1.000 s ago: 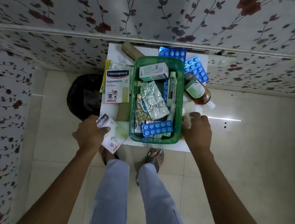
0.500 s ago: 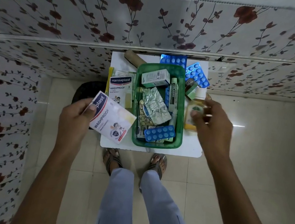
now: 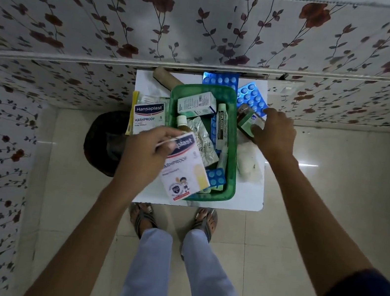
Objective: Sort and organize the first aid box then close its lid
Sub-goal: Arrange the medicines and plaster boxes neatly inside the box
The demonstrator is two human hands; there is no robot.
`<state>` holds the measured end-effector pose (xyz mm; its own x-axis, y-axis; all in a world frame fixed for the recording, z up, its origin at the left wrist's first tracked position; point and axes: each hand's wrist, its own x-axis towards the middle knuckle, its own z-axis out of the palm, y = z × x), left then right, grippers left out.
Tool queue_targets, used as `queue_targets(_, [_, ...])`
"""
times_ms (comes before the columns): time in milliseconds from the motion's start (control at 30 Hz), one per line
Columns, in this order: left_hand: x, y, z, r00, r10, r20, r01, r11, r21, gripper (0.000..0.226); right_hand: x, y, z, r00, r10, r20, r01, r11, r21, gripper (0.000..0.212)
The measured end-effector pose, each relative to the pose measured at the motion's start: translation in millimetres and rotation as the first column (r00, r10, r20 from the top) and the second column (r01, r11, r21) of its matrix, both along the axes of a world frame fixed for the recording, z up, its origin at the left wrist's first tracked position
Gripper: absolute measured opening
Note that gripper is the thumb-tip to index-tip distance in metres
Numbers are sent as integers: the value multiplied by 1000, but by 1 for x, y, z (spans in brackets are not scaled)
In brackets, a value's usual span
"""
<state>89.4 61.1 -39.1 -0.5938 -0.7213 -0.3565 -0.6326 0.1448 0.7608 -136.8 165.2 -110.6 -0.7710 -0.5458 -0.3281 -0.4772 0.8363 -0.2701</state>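
A green plastic box (image 3: pixel 231 180) stands on a small white table (image 3: pixel 255 197), holding a white carton (image 3: pixel 196 102), a Cipladine tube (image 3: pixel 221 124), a foil strip (image 3: pixel 201 141) and blue blister packs (image 3: pixel 214 177). My left hand (image 3: pixel 146 157) holds a Hansaplast plaster pack (image 3: pixel 183 172) over the box's near left corner. My right hand (image 3: pixel 273 133) grips a brown bottle with a green label (image 3: pixel 245 120) just right of the box. A second Hansaplast pack (image 3: pixel 147 118) lies left of the box.
Two blue blister sheets (image 3: pixel 251 97) and a brown roll (image 3: pixel 162 76) lie at the table's far side. White gauze (image 3: pixel 248 159) rests right of the box. A black bin (image 3: pixel 105 140) stands left of the table. Flowered walls enclose the back and left.
My left hand carried the plaster pack rightward over the box. My right hand moved away to the far right and took hold of the brown bottle; a small bottle now lies in the box.
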Motion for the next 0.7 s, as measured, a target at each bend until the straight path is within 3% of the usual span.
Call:
queue_targets(67, [-16, 6, -5, 993, -112, 23, 114, 991, -65, 24, -5, 1, -11, 997, 77, 1, -77, 990, 117, 55])
queue_targets(200, [-42, 16, -33, 951, -276, 140, 297, 941, -162, 32, -8, 0, -22, 997, 71, 19, -73, 986, 150, 57])
queue_targets(333, [-47, 33, -57, 802, -470, 367, 561, 804, -196, 47, -8, -1, -27, 993, 9, 115, -18, 997, 78, 59])
queue_targets(467, [-44, 36, -62, 750, -449, 486, 633, 700, -330, 53, -8, -5, -23, 977, -68, 203, 57, 997, 59, 59])
queue_targets(567, [-44, 38, -64, 715, -417, 562, 673, 627, -392, 55, -10, -5, -15, 953, -162, 256, 149, 986, 70, 46])
queue_targets(700, [-52, 34, -62, 697, -393, 600, 690, 597, -410, 47, -10, -5, 21, 863, -344, 370, 426, 889, -166, 36])
